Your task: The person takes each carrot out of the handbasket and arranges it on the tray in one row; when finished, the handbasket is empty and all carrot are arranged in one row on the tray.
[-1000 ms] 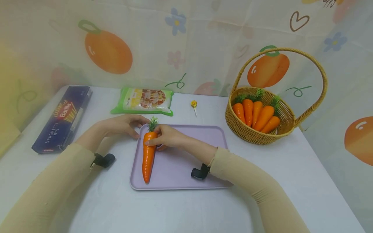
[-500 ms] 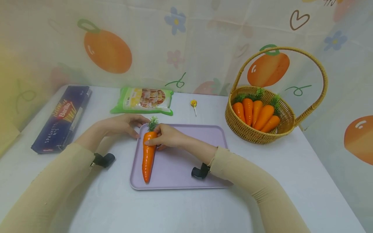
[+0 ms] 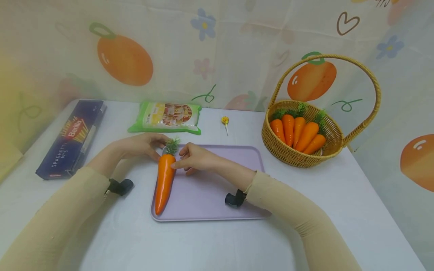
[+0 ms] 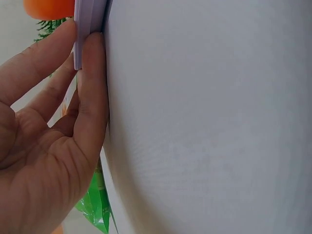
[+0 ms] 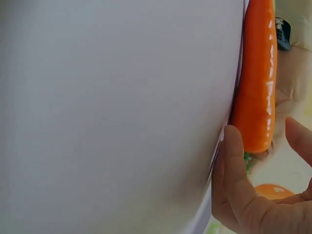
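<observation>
A large orange carrot (image 3: 165, 182) with a feathery green top (image 3: 172, 145) lies along the left side of the pale purple tray (image 3: 217, 195), slightly slanted. My left hand (image 3: 144, 146) is at the tray's back left corner, and in the left wrist view its thumb and a finger (image 4: 91, 78) pinch the tray's rim (image 4: 84, 44). On the carrot's right side is my right hand (image 3: 200, 158), one digit's tip right at the carrot's thick end. Its other fingers are spread apart from the carrot, as the right wrist view shows beside the carrot (image 5: 256, 83).
Right of the tray stands a wicker basket (image 3: 288, 158) with a tall handle, holding several carrots (image 3: 306, 135). Behind the tray lie a green and white food packet (image 3: 169, 117) and a yellow lollipop (image 3: 225, 121). A blue spaghetti box (image 3: 72, 137) lies at the left.
The carrot has shifted left and tilted, its tip now nearer the tray's left edge. My right hand has let go of it and its fingers have spread. The left hand keeps its place.
</observation>
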`<action>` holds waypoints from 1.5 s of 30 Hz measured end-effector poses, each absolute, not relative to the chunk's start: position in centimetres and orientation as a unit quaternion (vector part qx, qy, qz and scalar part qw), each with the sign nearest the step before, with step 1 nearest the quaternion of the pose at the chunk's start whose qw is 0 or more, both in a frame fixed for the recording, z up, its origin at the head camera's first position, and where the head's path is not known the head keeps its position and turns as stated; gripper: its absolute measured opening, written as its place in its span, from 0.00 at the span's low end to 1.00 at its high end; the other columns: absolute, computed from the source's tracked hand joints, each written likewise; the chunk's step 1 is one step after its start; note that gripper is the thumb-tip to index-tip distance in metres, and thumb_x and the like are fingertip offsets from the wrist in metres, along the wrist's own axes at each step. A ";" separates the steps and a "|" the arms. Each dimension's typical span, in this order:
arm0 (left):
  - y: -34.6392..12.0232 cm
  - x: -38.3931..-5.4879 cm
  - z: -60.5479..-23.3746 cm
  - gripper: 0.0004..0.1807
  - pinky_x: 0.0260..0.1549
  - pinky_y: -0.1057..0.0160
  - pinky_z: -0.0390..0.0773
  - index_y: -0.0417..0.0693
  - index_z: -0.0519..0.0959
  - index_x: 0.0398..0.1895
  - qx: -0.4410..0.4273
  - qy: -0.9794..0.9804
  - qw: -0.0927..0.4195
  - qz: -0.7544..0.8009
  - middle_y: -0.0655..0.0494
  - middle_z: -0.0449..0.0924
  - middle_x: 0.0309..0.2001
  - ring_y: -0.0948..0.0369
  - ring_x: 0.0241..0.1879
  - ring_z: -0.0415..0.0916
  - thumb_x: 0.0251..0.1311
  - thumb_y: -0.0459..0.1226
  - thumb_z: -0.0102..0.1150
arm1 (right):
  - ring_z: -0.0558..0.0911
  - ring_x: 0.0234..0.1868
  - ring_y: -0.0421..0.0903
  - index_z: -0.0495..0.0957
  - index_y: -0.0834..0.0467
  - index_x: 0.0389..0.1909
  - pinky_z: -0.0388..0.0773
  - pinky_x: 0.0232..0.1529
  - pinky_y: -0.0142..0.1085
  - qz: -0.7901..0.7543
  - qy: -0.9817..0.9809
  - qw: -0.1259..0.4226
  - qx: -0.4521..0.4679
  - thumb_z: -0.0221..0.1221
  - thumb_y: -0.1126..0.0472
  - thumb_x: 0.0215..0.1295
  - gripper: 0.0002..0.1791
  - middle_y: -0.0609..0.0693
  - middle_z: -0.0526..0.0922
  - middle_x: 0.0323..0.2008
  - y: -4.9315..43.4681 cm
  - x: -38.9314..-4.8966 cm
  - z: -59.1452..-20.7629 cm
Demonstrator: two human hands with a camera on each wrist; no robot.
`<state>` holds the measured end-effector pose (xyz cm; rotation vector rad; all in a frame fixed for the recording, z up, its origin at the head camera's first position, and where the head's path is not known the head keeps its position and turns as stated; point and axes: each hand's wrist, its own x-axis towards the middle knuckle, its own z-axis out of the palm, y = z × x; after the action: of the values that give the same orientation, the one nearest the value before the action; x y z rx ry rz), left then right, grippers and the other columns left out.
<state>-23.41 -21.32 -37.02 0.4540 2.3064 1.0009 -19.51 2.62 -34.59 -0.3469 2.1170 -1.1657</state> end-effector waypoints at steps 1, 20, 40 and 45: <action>-21.3 -23.4 -37.0 0.35 0.68 0.42 0.64 0.43 0.68 0.67 0.171 0.865 0.288 0.374 0.42 0.71 0.64 0.48 0.62 0.67 0.53 0.33 0.65 | 0.81 0.40 0.46 0.65 0.64 0.60 0.86 0.41 0.36 -0.450 0.814 0.343 -0.133 0.66 0.55 0.61 0.32 0.55 0.74 0.47 2.7 -19.5 -34.5; -21.3 -23.3 -36.8 0.33 0.66 0.44 0.65 0.47 0.70 0.66 0.181 0.869 0.285 0.361 0.46 0.72 0.62 0.50 0.61 0.66 0.54 0.34 0.65 | 0.80 0.55 0.57 0.67 0.64 0.61 0.85 0.46 0.38 -0.502 0.797 0.297 -0.153 0.62 0.57 0.65 0.28 0.56 0.73 0.49 6.2 -21.1 -30.3; -21.4 -23.2 -36.9 0.34 0.67 0.42 0.66 0.49 0.70 0.67 0.165 0.873 0.292 0.354 0.45 0.70 0.65 0.48 0.62 0.65 0.54 0.35 0.65 | 0.79 0.47 0.47 0.68 0.59 0.58 0.82 0.54 0.39 -0.608 0.752 0.200 -0.156 0.56 0.63 0.69 0.18 0.52 0.74 0.53 12.8 -21.9 -21.9; -21.3 -23.3 -36.9 0.34 0.67 0.43 0.66 0.48 0.69 0.67 0.167 0.869 0.293 0.362 0.44 0.70 0.64 0.49 0.62 0.65 0.54 0.35 0.65 | 0.80 0.45 0.46 0.70 0.58 0.55 0.82 0.51 0.34 -0.641 0.736 0.162 -0.146 0.55 0.62 0.69 0.15 0.50 0.73 0.52 15.3 -22.5 -20.5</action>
<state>-23.31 -21.32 -36.91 0.4461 2.3151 0.9638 -22.50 15.34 -20.53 -0.4155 2.1007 -1.8281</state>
